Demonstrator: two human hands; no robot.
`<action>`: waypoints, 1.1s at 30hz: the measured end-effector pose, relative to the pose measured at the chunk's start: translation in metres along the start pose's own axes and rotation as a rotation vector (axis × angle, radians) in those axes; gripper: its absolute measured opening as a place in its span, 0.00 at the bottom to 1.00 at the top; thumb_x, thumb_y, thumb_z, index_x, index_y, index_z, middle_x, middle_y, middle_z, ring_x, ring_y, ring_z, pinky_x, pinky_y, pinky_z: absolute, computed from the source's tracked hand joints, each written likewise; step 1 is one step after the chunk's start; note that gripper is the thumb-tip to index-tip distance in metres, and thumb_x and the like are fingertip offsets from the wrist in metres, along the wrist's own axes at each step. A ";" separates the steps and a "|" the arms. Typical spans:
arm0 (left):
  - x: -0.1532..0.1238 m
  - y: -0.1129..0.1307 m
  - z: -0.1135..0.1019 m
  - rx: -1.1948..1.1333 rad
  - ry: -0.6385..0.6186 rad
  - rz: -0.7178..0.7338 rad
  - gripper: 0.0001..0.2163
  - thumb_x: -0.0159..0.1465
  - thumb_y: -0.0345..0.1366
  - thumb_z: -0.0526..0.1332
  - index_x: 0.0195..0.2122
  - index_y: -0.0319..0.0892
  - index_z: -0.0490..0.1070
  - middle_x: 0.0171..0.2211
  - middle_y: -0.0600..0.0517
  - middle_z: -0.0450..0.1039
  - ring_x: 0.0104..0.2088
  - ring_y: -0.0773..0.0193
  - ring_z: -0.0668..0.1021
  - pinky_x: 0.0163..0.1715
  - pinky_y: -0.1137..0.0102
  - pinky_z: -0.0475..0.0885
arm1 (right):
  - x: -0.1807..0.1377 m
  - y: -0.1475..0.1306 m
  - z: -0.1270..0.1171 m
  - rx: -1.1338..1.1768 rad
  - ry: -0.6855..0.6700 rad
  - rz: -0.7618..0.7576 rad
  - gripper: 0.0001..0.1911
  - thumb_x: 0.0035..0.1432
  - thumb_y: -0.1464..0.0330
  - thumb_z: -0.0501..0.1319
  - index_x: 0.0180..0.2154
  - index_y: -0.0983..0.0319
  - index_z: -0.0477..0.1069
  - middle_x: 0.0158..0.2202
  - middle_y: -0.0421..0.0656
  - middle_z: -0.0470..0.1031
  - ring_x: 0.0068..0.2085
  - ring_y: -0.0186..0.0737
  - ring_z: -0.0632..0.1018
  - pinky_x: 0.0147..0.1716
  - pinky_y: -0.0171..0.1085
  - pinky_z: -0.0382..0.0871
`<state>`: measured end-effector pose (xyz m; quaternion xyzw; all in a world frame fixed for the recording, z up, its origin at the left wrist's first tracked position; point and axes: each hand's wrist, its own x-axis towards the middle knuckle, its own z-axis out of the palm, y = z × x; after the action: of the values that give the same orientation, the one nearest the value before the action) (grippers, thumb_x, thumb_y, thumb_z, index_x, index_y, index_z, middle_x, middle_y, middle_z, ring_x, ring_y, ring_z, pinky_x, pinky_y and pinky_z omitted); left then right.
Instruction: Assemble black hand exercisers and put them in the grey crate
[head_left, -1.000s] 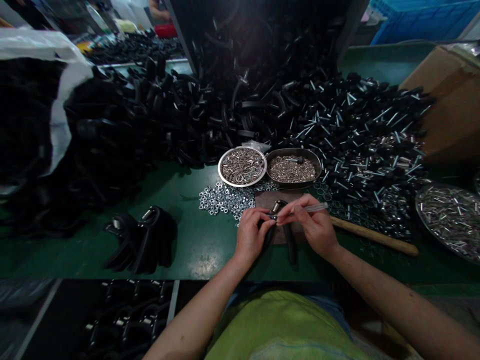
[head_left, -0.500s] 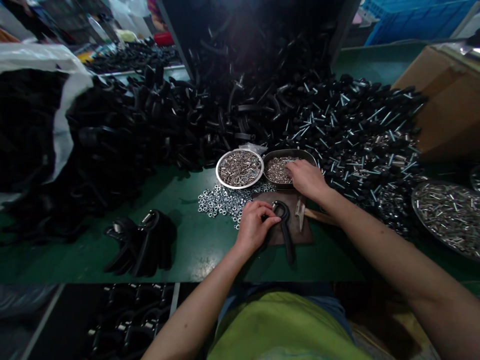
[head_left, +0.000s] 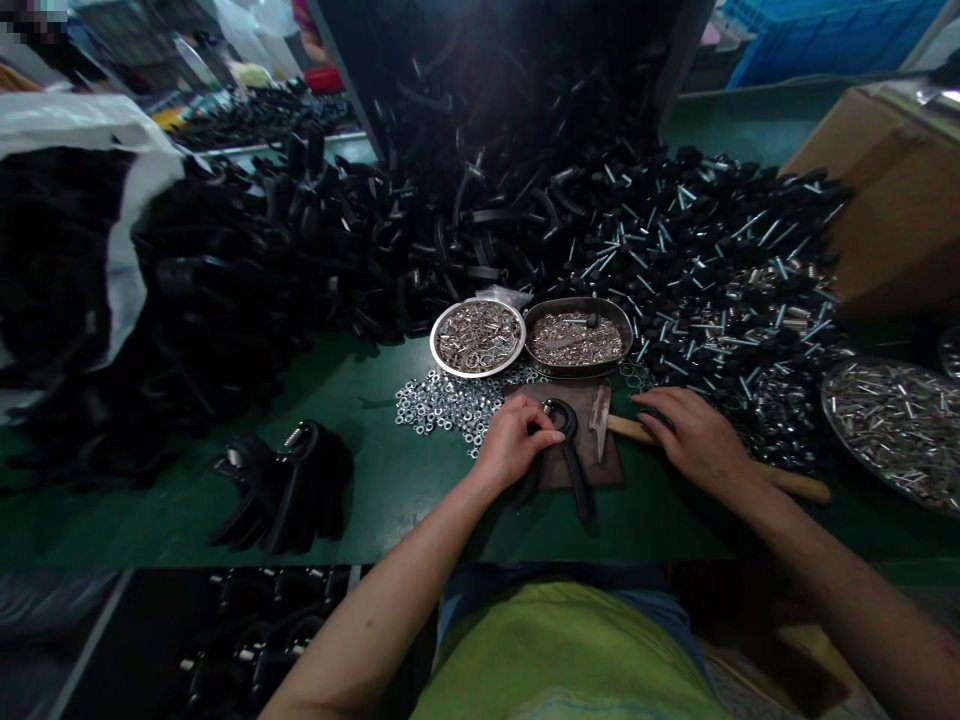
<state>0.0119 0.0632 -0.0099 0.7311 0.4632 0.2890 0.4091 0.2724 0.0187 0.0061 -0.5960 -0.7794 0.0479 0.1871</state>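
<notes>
My left hand (head_left: 514,440) is closed on a black hand-grip part (head_left: 568,452) with a spring coil at its top, pressing it onto a small brown mat (head_left: 609,462) on the green table. My right hand (head_left: 694,432) lies over the wooden handle of a hammer (head_left: 787,482) just right of the mat, its fingers curled round the handle. The hammer's metal head (head_left: 600,420) rests on the mat beside the grip. Beyond the mat stand a round dish of metal rings (head_left: 478,337) and an oval dish of small metal pieces (head_left: 577,337).
Loose nuts (head_left: 442,402) are scattered left of the mat. A large heap of black handles (head_left: 300,250) and black-headed bolts (head_left: 712,260) fills the back. Finished grips (head_left: 281,485) lie at the left, a tray of pins (head_left: 892,425) at the right, a cardboard box (head_left: 892,200) behind.
My right hand left the grip, reached to the oval dish, then came back down onto the hammer handle. The clear tube it held is gone. My left hand stayed on the grip.
</notes>
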 end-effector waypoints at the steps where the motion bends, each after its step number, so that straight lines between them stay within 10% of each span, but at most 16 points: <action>1: 0.001 0.000 0.000 -0.020 -0.002 -0.006 0.05 0.52 0.32 0.68 0.25 0.41 0.73 0.32 0.53 0.69 0.37 0.63 0.73 0.39 0.69 0.67 | -0.009 0.004 0.001 -0.012 0.001 0.018 0.14 0.62 0.67 0.51 0.45 0.63 0.71 0.44 0.50 0.73 0.46 0.46 0.72 0.47 0.46 0.67; 19: 0.020 -0.001 -0.008 -0.008 -0.176 -0.221 0.08 0.45 0.35 0.71 0.23 0.40 0.74 0.30 0.55 0.66 0.30 0.68 0.70 0.29 0.74 0.65 | -0.035 0.009 0.006 -0.224 -0.036 -0.028 0.17 0.61 0.62 0.53 0.45 0.64 0.71 0.39 0.50 0.74 0.38 0.47 0.73 0.37 0.43 0.65; 33: 0.009 0.005 -0.002 0.091 -0.051 -0.064 0.06 0.50 0.35 0.69 0.23 0.42 0.74 0.32 0.53 0.67 0.34 0.65 0.72 0.35 0.71 0.67 | -0.028 -0.018 -0.020 -0.110 -0.025 0.067 0.16 0.63 0.60 0.51 0.45 0.60 0.70 0.38 0.45 0.75 0.36 0.43 0.77 0.29 0.39 0.67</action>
<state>0.0166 0.0709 -0.0040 0.7409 0.4885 0.2355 0.3962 0.2695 -0.0161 0.0233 -0.6306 -0.7627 0.0187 0.1424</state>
